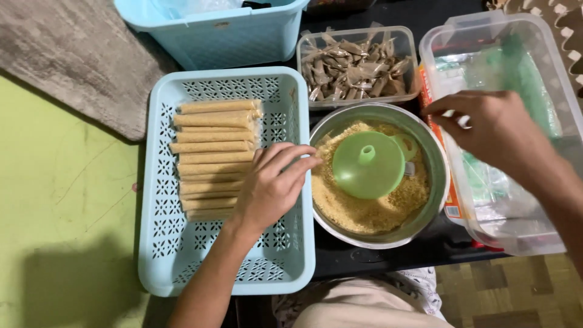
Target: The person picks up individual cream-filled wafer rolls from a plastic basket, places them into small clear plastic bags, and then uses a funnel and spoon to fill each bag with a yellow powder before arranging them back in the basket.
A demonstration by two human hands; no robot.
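Loosely open, empty hands [273,182] [486,130] over perforated plastic basket [164,255], crumb-filled steel bowl [434,158].

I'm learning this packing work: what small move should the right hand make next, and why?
Probably dip the right hand into the clear tub and pinch a plastic sleeve: its fingers hover empty at the rim, while filled rolls line the basket.

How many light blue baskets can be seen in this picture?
2. One flat perforated basket lies in front of the person and holds the filled rolls; the left hand is over it. One deeper basket stands behind it, partly out of view.
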